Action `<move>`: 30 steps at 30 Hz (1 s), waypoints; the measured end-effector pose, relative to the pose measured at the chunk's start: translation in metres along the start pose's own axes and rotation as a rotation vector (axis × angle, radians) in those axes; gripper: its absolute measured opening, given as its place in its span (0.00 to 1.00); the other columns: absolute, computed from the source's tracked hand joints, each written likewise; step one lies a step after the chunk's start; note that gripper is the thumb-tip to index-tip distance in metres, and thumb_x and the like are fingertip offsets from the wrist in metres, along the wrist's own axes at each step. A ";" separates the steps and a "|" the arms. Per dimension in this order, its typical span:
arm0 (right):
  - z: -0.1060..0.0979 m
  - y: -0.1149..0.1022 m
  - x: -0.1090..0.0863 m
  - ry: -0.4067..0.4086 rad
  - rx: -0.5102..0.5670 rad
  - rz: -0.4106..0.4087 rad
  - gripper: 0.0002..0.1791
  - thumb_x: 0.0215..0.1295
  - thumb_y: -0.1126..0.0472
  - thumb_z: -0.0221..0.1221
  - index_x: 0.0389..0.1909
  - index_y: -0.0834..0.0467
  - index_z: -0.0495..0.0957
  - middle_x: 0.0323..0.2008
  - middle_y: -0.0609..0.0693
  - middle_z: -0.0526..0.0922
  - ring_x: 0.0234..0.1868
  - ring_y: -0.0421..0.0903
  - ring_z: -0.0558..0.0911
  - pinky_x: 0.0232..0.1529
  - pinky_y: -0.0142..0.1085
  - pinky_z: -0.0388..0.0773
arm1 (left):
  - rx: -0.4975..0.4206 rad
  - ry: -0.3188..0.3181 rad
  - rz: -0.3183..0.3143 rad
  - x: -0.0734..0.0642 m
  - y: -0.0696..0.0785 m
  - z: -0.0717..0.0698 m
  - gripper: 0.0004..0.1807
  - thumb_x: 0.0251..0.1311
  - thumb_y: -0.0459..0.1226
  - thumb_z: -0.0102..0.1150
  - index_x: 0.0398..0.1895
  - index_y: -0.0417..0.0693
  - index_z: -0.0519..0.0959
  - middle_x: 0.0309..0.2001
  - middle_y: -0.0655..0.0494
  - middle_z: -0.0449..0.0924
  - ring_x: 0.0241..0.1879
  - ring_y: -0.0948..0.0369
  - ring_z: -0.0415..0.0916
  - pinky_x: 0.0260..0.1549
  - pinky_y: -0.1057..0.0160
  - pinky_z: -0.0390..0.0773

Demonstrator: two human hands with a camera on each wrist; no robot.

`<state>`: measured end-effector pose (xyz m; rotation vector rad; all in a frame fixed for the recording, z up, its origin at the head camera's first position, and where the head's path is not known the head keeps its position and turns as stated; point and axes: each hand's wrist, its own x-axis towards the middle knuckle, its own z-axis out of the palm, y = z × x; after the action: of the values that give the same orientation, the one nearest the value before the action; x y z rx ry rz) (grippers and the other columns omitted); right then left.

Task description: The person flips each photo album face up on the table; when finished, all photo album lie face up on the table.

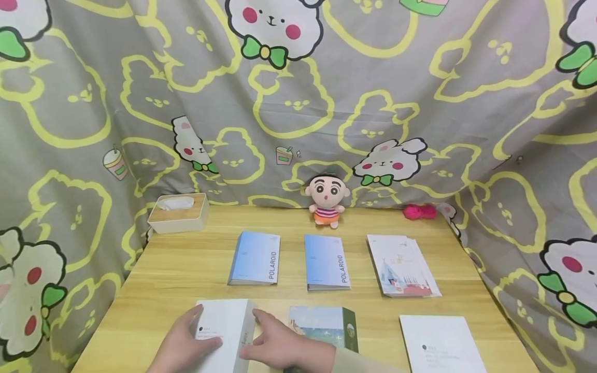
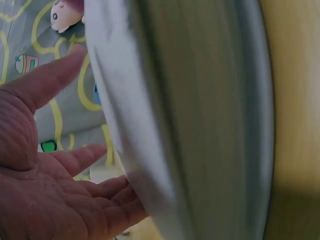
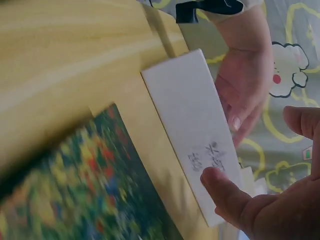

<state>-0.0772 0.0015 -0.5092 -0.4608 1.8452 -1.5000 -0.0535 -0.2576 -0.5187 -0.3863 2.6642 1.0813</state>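
Observation:
A thick white album (image 1: 221,317) lies on the table in front of me, with dark handwriting on its spine (image 3: 182,110). From the left, my left hand (image 1: 179,339) touches it, the thumb over the cover; the left wrist view shows fairly straight fingers (image 2: 122,212) against its edge. My right hand (image 1: 280,339) is at the spine side, and a fingertip (image 3: 214,175) touches the spine in the right wrist view. Under the right forearm lies a picture-covered album (image 1: 322,324) with a green spine, partly hidden; its colourful, flowery side (image 3: 95,185) fills the lower left of the right wrist view.
Two blue POLAROID albums (image 1: 256,259) and a stack of illustrated sheets or booklets (image 1: 403,267) lie in a row farther back. Another white album (image 1: 440,342) is at the right. A tissue box (image 1: 179,220), a plush doll (image 1: 326,199) and a pink item (image 1: 420,211) line the rear edge before a curtain.

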 end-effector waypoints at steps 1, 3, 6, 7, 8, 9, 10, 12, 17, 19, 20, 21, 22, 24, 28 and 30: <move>0.002 0.001 0.001 -0.004 0.001 -0.007 0.47 0.69 0.61 0.69 0.79 0.74 0.53 0.71 0.68 0.68 0.43 0.43 0.89 0.55 0.37 0.84 | 0.001 0.004 0.014 -0.001 0.001 0.003 0.62 0.43 0.50 0.87 0.75 0.25 0.63 0.69 0.17 0.64 0.66 0.25 0.67 0.61 0.26 0.70; 0.006 0.001 0.003 0.010 -0.040 -0.004 0.47 0.67 0.61 0.69 0.78 0.75 0.55 0.69 0.66 0.72 0.51 0.45 0.88 0.61 0.37 0.80 | 0.003 0.007 0.035 -0.001 0.003 0.006 0.61 0.42 0.49 0.87 0.74 0.25 0.65 0.68 0.19 0.67 0.66 0.26 0.69 0.61 0.27 0.71; 0.009 0.001 0.005 0.027 -0.113 -0.018 0.46 0.66 0.58 0.71 0.76 0.74 0.60 0.66 0.62 0.76 0.61 0.48 0.82 0.69 0.42 0.74 | 0.030 0.008 0.064 -0.002 0.007 0.007 0.58 0.43 0.48 0.87 0.72 0.24 0.67 0.67 0.20 0.69 0.66 0.27 0.69 0.62 0.28 0.71; 0.009 0.001 0.005 0.033 -0.143 -0.019 0.45 0.65 0.57 0.71 0.76 0.73 0.62 0.65 0.61 0.77 0.65 0.50 0.79 0.71 0.44 0.72 | 0.045 0.003 0.071 -0.002 0.008 0.006 0.58 0.43 0.48 0.87 0.72 0.24 0.68 0.67 0.20 0.69 0.66 0.27 0.69 0.62 0.28 0.71; 0.009 0.001 0.006 0.041 -0.170 -0.009 0.46 0.65 0.55 0.72 0.76 0.72 0.62 0.67 0.62 0.76 0.69 0.53 0.75 0.71 0.46 0.71 | 0.061 -0.003 0.080 -0.002 0.009 0.005 0.58 0.43 0.49 0.87 0.71 0.24 0.68 0.67 0.21 0.70 0.66 0.27 0.68 0.62 0.28 0.71; 0.009 0.002 0.007 0.048 -0.186 -0.009 0.46 0.65 0.55 0.72 0.76 0.72 0.62 0.67 0.62 0.75 0.69 0.54 0.75 0.72 0.47 0.71 | 0.078 -0.007 0.090 -0.002 0.010 0.004 0.57 0.44 0.49 0.87 0.71 0.24 0.68 0.67 0.20 0.69 0.67 0.26 0.68 0.62 0.27 0.71; 0.009 0.003 0.007 0.054 -0.191 -0.007 0.46 0.64 0.54 0.72 0.76 0.72 0.63 0.68 0.63 0.75 0.70 0.55 0.74 0.72 0.49 0.71 | 0.094 -0.009 0.103 -0.002 0.011 0.003 0.57 0.44 0.49 0.87 0.72 0.25 0.68 0.67 0.21 0.69 0.67 0.26 0.67 0.63 0.27 0.70; 0.011 0.004 0.008 0.072 -0.200 0.004 0.47 0.64 0.54 0.72 0.76 0.73 0.62 0.69 0.66 0.73 0.71 0.58 0.72 0.73 0.52 0.70 | 0.126 -0.018 0.124 -0.002 0.011 0.001 0.57 0.44 0.49 0.87 0.71 0.25 0.69 0.67 0.20 0.68 0.68 0.25 0.66 0.63 0.27 0.69; 0.016 0.005 0.008 0.082 -0.169 0.005 0.47 0.62 0.56 0.73 0.74 0.75 0.63 0.68 0.68 0.74 0.71 0.60 0.73 0.73 0.53 0.69 | 0.142 -0.036 0.119 -0.006 0.005 0.001 0.57 0.43 0.49 0.87 0.72 0.26 0.69 0.68 0.20 0.67 0.68 0.24 0.65 0.63 0.26 0.69; 0.017 0.006 0.007 0.081 -0.156 0.007 0.47 0.62 0.57 0.73 0.74 0.75 0.63 0.67 0.68 0.74 0.66 0.57 0.78 0.71 0.50 0.72 | 0.114 -0.036 0.101 -0.007 0.002 0.003 0.58 0.43 0.50 0.87 0.73 0.27 0.69 0.69 0.20 0.67 0.68 0.25 0.65 0.63 0.26 0.69; 0.018 0.006 0.006 0.074 -0.138 0.011 0.47 0.62 0.57 0.72 0.74 0.75 0.62 0.68 0.68 0.73 0.62 0.55 0.82 0.68 0.48 0.76 | 0.100 -0.037 0.085 -0.007 0.001 0.004 0.59 0.42 0.51 0.87 0.73 0.28 0.69 0.69 0.21 0.66 0.68 0.25 0.65 0.63 0.26 0.69; 0.018 0.006 0.005 0.063 -0.117 0.015 0.47 0.63 0.58 0.72 0.75 0.75 0.61 0.69 0.68 0.72 0.57 0.53 0.85 0.65 0.45 0.79 | 0.089 -0.037 0.074 -0.007 0.000 0.005 0.59 0.42 0.52 0.87 0.73 0.28 0.69 0.70 0.21 0.66 0.68 0.25 0.65 0.62 0.26 0.69; 0.019 0.007 0.004 0.053 -0.097 0.021 0.47 0.63 0.58 0.71 0.76 0.75 0.60 0.69 0.68 0.71 0.51 0.50 0.87 0.60 0.43 0.82 | 0.075 -0.037 0.059 -0.008 -0.001 0.005 0.60 0.41 0.52 0.87 0.74 0.29 0.68 0.71 0.21 0.65 0.69 0.25 0.65 0.62 0.26 0.70; 0.020 0.009 0.003 0.027 -0.045 0.026 0.49 0.64 0.60 0.71 0.78 0.74 0.57 0.71 0.69 0.67 0.40 0.44 0.88 0.50 0.38 0.86 | 0.049 -0.031 0.035 -0.008 -0.002 0.006 0.61 0.39 0.53 0.88 0.74 0.31 0.69 0.72 0.22 0.64 0.68 0.26 0.66 0.61 0.28 0.73; 0.021 0.012 0.001 0.018 -0.011 0.016 0.51 0.64 0.62 0.70 0.81 0.72 0.52 0.73 0.68 0.62 0.35 0.38 0.84 0.40 0.30 0.86 | 0.021 0.006 0.060 -0.007 -0.001 0.005 0.58 0.38 0.49 0.89 0.73 0.32 0.72 0.74 0.24 0.62 0.67 0.30 0.70 0.57 0.38 0.79; 0.020 0.013 0.002 0.046 -0.048 0.014 0.51 0.64 0.61 0.71 0.81 0.71 0.53 0.73 0.65 0.63 0.38 0.37 0.82 0.41 0.30 0.84 | 0.010 0.019 0.078 -0.007 0.000 0.005 0.56 0.38 0.47 0.89 0.72 0.32 0.73 0.74 0.24 0.62 0.66 0.33 0.72 0.54 0.44 0.81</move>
<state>-0.0620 -0.0100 -0.5240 -0.4383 1.9198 -1.4704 -0.0465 -0.2528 -0.5205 -0.2942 2.7205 1.0918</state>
